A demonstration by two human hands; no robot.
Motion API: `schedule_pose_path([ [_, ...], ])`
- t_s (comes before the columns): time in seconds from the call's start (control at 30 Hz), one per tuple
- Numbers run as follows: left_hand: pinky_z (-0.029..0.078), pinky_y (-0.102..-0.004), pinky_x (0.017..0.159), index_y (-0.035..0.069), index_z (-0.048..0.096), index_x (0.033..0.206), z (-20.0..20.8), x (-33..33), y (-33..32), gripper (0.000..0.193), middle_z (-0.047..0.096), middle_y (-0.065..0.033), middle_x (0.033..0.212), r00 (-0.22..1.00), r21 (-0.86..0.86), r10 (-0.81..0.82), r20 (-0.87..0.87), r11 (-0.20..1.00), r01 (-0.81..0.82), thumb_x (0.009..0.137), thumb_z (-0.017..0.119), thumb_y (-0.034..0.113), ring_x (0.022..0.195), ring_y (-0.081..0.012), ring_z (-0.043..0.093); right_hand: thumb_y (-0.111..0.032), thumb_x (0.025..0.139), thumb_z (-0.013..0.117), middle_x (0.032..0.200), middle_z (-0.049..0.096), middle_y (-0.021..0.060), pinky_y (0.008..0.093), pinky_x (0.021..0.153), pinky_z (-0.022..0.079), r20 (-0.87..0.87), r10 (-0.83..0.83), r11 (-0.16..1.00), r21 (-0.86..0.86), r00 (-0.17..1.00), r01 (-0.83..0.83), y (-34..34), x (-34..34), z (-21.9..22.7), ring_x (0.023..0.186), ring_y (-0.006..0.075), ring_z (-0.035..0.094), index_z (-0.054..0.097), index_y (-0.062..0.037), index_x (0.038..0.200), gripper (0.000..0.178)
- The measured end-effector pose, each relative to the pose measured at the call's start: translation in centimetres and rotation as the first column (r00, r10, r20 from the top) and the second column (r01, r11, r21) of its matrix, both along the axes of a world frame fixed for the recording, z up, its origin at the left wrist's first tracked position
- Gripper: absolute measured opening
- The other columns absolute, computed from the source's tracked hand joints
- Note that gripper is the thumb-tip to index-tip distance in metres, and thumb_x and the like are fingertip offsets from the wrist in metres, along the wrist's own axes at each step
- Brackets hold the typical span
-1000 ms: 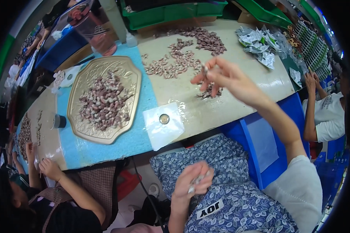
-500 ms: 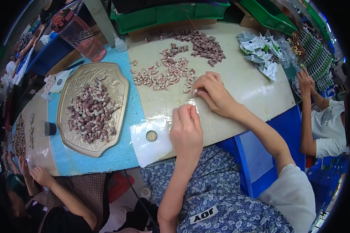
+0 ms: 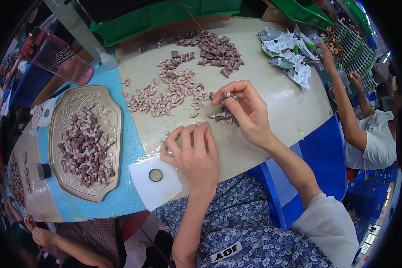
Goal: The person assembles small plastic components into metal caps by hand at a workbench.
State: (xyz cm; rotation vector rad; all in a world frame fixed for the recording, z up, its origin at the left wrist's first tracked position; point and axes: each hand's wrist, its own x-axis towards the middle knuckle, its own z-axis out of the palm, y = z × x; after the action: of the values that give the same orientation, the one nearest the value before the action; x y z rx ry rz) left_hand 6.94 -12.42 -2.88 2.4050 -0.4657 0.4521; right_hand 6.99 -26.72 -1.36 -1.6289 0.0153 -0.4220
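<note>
Right hand [image 3: 250, 114]: thumb and index finger nearly closed in a pinch on 1 small, purple-brown, tube-like piece with a pale end [image 3: 228, 95], raised just above a small, dark purple-brown cluster of similar pieces [image 3: 223, 117] on the beige tabletop [image 3: 272, 111]. Other fingers loosely curled.

Left hand [image 3: 192, 152]: palm down, fingers half-curled, near the white, square paper sheet [image 3: 145, 196]. Palm side hidden; cannot tell whether anything is held.

Nearby: a loose spread of pale pink, short, bent tubes [image 3: 165, 98], beyond the hands.

Handling (judged): piece probably very light, fairly stiff, likely moulded plastic or rubber; surface perhaps slightly slick. Breakage seems unlikely; rolling out of the fingers more so. Best hold: 2 fingertips across the tube's middle, light pressure, ends uncovered.
</note>
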Motion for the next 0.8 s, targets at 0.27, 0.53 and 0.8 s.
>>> schedule_pose_path([
  [0.27,0.035,-0.0381,0.086,0.01,0.067,0.085,-0.2,-0.6,-0.2,0.012,0.063,-0.0014,0.098,0.995,-0.198,-0.081,-0.062,0.978,0.068,0.074,0.07,0.007,0.093,-0.0226,0.053,-0.003,0.094,0.048,0.099,0.061,0.0104,0.0256,0.082,0.046,-0.045,0.067,0.991,0.117,0.997,-0.061,-0.1,-1.1,1.5,0.094,0.0119,0.058,0.048,0.0014,0.107,0.014],
  [0.53,0.043,-0.0381,0.075,0.002,0.058,0.08,0.3,1.1,-0.2,0.015,0.063,-0.0093,0.089,0.995,-0.27,-0.1,-0.007,0.958,0.095,0.07,0.066,-0.005,0.083,-0.0273,0.053,0.0,0.094,0.046,0.099,0.061,0.0106,0.026,0.083,0.047,-0.029,0.077,0.994,0.073,0.997,-0.075,0.5,-0.6,2.1,0.092,0.0125,0.058,0.047,0.0009,0.108,0.014],
  [0.8,0.042,-0.0395,0.073,0.004,0.063,0.091,-1.1,0.1,-0.3,0.018,0.061,-0.0066,0.09,0.997,-0.232,-0.078,0.017,0.969,0.08,0.074,0.06,0.005,0.086,-0.0248,0.054,-0.006,0.095,0.047,0.099,0.062,0.0092,0.0241,0.082,0.045,-0.057,0.167,0.986,-0.01,0.984,-0.168,3.2,2.0,4.2,0.091,0.0107,0.057,0.049,-0.0017,0.107,0.012],
])
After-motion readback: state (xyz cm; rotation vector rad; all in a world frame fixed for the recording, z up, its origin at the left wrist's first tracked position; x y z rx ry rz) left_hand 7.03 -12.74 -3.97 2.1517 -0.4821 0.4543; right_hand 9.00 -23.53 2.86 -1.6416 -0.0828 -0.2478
